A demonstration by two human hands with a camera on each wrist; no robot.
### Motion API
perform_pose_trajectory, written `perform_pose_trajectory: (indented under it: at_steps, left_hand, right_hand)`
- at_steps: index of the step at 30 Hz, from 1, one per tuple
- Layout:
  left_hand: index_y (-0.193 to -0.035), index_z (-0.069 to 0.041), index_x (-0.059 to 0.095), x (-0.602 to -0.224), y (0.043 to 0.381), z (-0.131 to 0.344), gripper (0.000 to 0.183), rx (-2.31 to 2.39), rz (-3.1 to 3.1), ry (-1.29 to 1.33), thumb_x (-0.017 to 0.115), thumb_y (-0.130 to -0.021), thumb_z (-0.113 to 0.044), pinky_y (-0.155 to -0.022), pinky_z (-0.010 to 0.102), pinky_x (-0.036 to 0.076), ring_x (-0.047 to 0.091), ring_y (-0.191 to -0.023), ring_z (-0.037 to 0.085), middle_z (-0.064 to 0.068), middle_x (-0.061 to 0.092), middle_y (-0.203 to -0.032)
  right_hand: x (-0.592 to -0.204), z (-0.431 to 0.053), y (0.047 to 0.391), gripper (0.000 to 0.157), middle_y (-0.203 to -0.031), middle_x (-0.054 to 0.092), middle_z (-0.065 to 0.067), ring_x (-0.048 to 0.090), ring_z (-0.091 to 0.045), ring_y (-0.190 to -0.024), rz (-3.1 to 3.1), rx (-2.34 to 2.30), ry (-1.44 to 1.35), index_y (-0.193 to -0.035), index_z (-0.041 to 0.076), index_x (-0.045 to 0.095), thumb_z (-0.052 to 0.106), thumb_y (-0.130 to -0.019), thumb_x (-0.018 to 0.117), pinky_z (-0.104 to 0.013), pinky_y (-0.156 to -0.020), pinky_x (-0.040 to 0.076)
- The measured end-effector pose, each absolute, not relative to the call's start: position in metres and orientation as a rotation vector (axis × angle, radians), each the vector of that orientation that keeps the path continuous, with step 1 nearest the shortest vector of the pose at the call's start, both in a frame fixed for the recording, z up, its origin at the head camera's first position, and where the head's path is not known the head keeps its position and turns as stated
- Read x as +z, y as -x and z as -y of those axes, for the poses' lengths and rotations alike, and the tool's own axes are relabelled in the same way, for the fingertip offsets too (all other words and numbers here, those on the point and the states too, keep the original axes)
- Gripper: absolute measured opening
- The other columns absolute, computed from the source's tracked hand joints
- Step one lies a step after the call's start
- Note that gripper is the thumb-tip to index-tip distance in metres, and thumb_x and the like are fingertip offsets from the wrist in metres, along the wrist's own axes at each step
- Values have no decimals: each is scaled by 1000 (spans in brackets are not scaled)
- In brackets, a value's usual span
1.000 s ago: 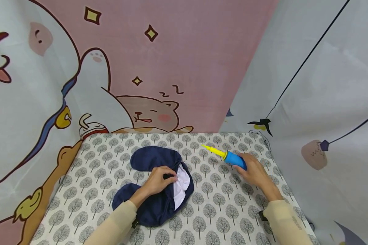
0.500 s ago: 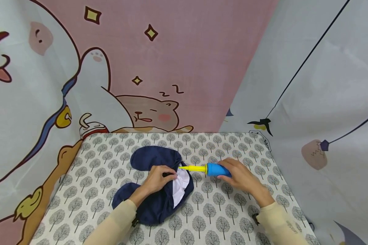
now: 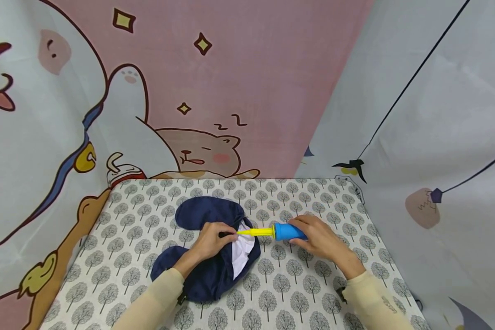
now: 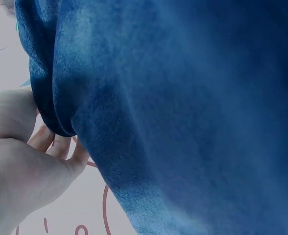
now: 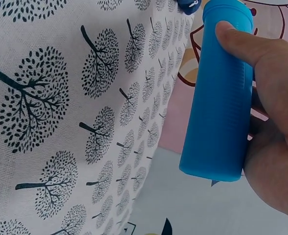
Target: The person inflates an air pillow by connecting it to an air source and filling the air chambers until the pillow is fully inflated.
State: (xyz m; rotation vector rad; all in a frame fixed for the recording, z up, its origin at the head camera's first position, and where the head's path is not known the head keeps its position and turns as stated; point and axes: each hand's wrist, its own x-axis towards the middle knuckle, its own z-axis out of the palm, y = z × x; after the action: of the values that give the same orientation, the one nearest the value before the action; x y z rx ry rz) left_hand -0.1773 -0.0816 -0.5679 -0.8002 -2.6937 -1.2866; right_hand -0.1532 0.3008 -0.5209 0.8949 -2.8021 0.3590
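Note:
A navy plush U-shaped neck pillow lies on the table, its right side open over a white inner piece. At that opening my left hand pinches the white edge between thumb and finger; the exact spot is hidden by the fingertips. My right hand grips the blue barrel of a hand pump from the right. Its yellow nozzle points left, and the tip meets my left fingertips. In the left wrist view navy fabric covers most of the picture. The blue pump barrel shows in the right wrist view.
A white cloth with grey tree prints covers the table. Printed curtains rise behind it and on both sides. A dark wrist strap shows beneath the right sleeve.
The right hand has brought the pump left and slightly down, from well apart to the pillow's opening, levelling the nozzle. The left hand keeps its pinch in place.

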Motion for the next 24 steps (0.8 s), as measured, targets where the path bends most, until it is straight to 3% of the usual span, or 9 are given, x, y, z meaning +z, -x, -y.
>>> perform_pose_trajectory:
  at_steps: [10,20,24]
  left_hand:
    - [-108,-13,92,-569,180,83,12,-1205,2656,797,90,-97,-17,-90,41,68,85,-101,25,5,89,-105]
    - [-109,-16,92,-567,181,82,13,-1274,2730,689,91,-97,-21,-79,22,58,75,-80,10,3,89,-109]
    - [-109,-15,92,-566,181,81,14,-1258,2723,684,92,-96,-19,-83,26,61,81,-92,13,3,89,-109]
  right_hand:
    - [-518,-296,151,62,-134,78,-19,76,-36,-122,2776,316,-890,-142,6,76,32,-90,98,-55,-106,64]
    - [-515,-291,145,62,-131,79,-18,75,-37,-119,2711,245,-895,-139,5,78,30,-87,100,-56,-107,63]
    - [-512,-288,142,64,-132,79,-19,75,-38,-121,2704,206,-885,-139,4,78,29,-85,101,-59,-113,60]
